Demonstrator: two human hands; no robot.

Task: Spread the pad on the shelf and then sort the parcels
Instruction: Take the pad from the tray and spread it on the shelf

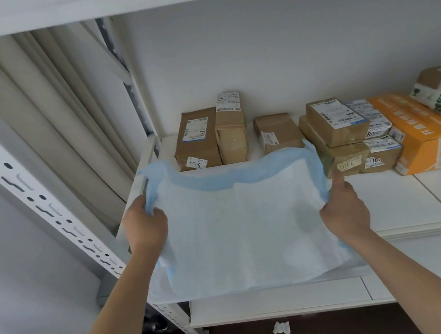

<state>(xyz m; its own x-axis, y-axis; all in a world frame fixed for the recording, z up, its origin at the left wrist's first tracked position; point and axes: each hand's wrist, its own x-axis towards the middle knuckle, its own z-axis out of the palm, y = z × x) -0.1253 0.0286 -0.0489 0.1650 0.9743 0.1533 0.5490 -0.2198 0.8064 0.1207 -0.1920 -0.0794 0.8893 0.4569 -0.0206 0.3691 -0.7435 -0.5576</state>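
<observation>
Item: pad (246,226), thin white sheet with blue border, held taut over the left front of the white shelf (410,203), near edge overhanging the lip; left hand (145,227) pinches its left edge, right hand (344,209) its right edge. Handling, by judgement: light, limp, crease-prone, likely easy to tear; best held at opposite edges or corners. Parcels (333,123): brown cartons and an orange box (421,132), unsorted behind and to the right.

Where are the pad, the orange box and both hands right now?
pad (241,230): head view, its white middle.
orange box (415,127): head view, its top face.
left hand (145,227): head view, back of hand.
right hand (344,210): head view, back of hand.
</observation>
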